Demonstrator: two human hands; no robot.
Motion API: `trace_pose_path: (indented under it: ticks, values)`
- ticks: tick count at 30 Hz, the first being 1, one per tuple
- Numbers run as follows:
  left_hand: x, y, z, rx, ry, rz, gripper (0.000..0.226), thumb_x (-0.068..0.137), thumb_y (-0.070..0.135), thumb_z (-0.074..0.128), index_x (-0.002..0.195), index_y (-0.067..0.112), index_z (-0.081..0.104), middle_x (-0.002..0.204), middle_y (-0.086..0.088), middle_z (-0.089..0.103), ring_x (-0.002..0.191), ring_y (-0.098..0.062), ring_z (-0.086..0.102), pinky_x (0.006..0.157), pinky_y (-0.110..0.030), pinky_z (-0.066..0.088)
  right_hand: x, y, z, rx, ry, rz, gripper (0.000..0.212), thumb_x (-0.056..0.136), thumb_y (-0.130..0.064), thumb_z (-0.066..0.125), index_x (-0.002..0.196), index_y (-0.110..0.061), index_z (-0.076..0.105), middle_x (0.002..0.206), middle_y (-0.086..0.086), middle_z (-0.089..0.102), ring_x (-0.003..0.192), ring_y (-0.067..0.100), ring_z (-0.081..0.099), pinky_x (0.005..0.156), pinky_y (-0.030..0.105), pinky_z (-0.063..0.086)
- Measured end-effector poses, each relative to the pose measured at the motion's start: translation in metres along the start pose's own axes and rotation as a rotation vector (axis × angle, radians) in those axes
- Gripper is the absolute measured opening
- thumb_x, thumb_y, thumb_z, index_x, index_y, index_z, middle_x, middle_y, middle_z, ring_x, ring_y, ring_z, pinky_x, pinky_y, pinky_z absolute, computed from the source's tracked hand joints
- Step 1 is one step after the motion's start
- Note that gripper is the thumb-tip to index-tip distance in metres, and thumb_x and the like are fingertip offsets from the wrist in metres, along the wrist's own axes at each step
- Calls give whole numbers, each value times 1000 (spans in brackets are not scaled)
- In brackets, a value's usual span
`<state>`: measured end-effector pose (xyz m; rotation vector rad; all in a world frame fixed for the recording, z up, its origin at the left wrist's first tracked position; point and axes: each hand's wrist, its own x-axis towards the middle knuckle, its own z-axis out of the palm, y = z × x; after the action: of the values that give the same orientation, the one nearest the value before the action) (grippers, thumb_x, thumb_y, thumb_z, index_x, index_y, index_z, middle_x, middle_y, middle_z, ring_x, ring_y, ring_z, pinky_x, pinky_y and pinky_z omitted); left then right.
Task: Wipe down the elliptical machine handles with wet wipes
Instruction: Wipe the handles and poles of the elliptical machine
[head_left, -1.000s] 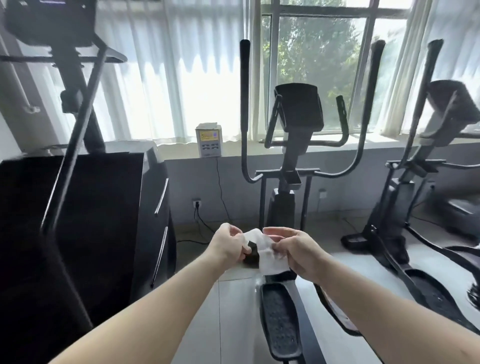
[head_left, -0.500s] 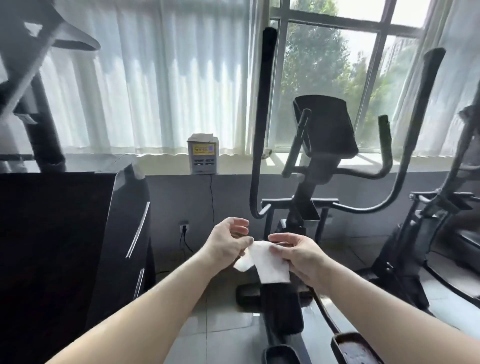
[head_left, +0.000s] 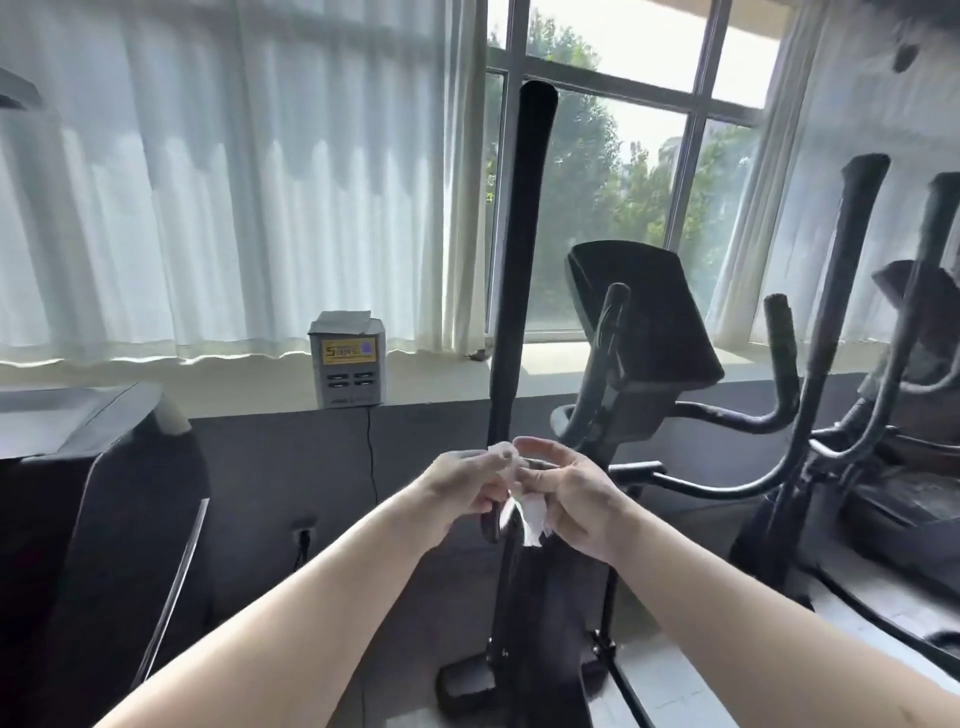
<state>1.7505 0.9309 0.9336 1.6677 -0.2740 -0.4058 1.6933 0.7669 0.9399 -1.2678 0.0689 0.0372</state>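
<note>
A black elliptical machine stands right in front of me. Its tall left handle (head_left: 522, 270) rises straight up the middle of the view, and its right handle (head_left: 841, 291) curves up at the right. The console (head_left: 644, 317) sits between them, with short inner grips beside it. My left hand (head_left: 457, 491) and my right hand (head_left: 571, 499) meet just in front of the left handle's lower part. Both pinch a crumpled white wet wipe (head_left: 530, 512), which hangs down between them.
A dark treadmill (head_left: 98, 519) fills the left side. A small grey charging box (head_left: 347, 366) sits on the windowsill, its cable running down the wall. Another elliptical (head_left: 924, 395) stands at the far right. White curtains cover the window behind.
I have come closer to the elliptical and the view has tilted up. The wipe, spread flat between my hands before, is now bunched up between my fingers.
</note>
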Motion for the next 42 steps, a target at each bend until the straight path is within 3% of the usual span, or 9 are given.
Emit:
trace_pose_path:
  ticks: [5,10,13,16,21,27,32,37,42]
  values:
    - [24,30,-7,-11,61,186,19,98,28,69,110,14,72,105,-7,78,104,-24,74,104,-44,54,20,-33,-8,-93,-12,38,40,94,10,60,132,-2,55,120,28,71,101,34,71,103,47,52]
    - [22,64,-12,278,78,327,20,95,31,71,106,16,64,99,-6,73,85,-18,72,76,-24,60,29,-62,-1,-371,-147,38,26,98,-29,69,118,-14,73,98,-2,75,83,10,63,78,26,50]
    - [24,75,-17,240,91,324,23,94,31,73,107,14,64,103,-14,74,96,-33,72,85,-44,60,38,-72,3,-335,-77,14,34,89,-20,77,121,-12,68,98,1,78,85,11,67,77,23,55]
    - [24,82,-21,134,77,254,32,94,32,72,111,8,62,107,-17,72,100,-33,71,87,-42,61,43,-80,6,-240,-64,-20,37,91,-6,73,128,-8,65,112,17,74,84,17,68,69,23,59]
    - [26,83,-29,-78,62,138,31,89,10,77,113,9,59,117,-16,69,106,-28,69,92,-37,59,50,-88,4,-206,-22,-115,38,89,4,73,126,-9,69,110,21,71,87,23,67,95,40,59]
    - [28,75,-43,133,108,82,36,88,1,76,119,7,60,96,-12,65,72,-18,55,66,-28,51,55,-89,0,-363,55,-174,32,86,0,79,115,-13,75,116,17,75,114,27,70,103,34,55]
    - [26,78,-48,345,80,59,23,88,2,64,109,11,70,76,-4,58,59,-13,45,52,-22,39,55,-89,3,-331,110,-175,30,89,-1,78,116,-12,74,115,8,74,113,20,68,88,27,58]
    - [20,82,-45,419,-18,107,19,90,29,75,95,11,78,83,-8,64,77,-18,51,66,-26,38,55,-84,11,-315,102,-163,33,89,-2,78,119,-13,72,119,8,74,111,21,70,84,27,58]
    - [21,79,-48,283,66,209,14,91,33,76,97,21,75,104,1,73,96,-14,62,76,-24,45,52,-85,14,-666,172,-222,23,87,-29,83,108,-25,78,111,2,75,102,19,69,77,23,54]
